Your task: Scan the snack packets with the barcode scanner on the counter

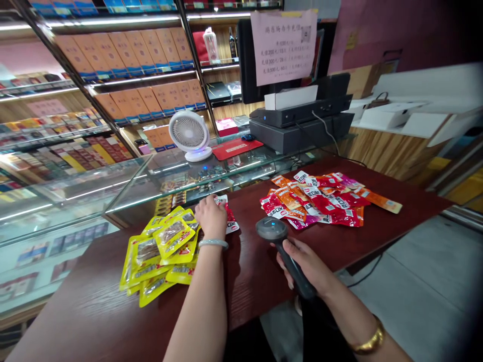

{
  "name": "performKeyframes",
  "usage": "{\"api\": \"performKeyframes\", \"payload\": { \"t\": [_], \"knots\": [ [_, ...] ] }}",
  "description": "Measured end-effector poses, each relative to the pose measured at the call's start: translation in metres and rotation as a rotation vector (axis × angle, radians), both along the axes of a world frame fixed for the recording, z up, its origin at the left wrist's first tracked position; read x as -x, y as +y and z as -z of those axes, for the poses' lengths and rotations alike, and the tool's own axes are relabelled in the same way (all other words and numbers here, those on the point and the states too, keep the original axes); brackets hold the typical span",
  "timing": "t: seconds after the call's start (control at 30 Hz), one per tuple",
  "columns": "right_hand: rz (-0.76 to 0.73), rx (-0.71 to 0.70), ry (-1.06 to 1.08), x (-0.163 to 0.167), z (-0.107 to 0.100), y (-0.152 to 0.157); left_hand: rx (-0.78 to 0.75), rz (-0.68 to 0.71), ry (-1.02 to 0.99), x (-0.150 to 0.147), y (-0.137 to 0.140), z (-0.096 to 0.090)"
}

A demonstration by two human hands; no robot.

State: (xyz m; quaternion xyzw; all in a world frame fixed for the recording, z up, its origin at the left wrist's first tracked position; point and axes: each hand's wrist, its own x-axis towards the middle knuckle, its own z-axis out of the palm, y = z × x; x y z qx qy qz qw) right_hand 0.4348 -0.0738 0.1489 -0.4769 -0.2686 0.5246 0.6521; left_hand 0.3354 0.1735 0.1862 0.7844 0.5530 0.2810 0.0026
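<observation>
Looks partway through: packets sit in two piles on the table (86, 289), yellow packets (145, 251) left, red-and-orange packets (320, 198) right. One red packet (231, 221) lies apart, beside the left hand (211, 216). Which are scanned, can't tell. Left fingers curl at the yellow pile's edge; tips hidden, grip unclear. Right hand (307, 264) is clamped round the scanner (290, 259) handle, head between the piles. Left hand partly covers the red packet; overlap hides many labels. Fan (189, 131), red mat (236, 148), cash drawer (298, 131) stand behind, clear of both piles.

Dark handheld scanner (290, 264), tilted, near red-white packet (231, 217)
</observation>
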Motion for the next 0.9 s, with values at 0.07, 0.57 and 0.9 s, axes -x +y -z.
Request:
{"api": "performKeyframes", "payload": {
  "t": [0.07,0.57,0.9],
  "knots": [
    [0.004,-0.005,0.014,-0.001,0.0,0.0,-0.033,0.135,-0.022,-0.013,-0.013,0.005],
    [0.156,0.02,0.03,-0.016,-0.003,-0.009,0.128,0.967,0.321,-0.049,-0.073,0.022],
    [0.139,0.013,0.018,-0.016,-0.002,-0.009,-0.04,0.413,0.315,-0.04,-0.075,0.018]
  ]
}}
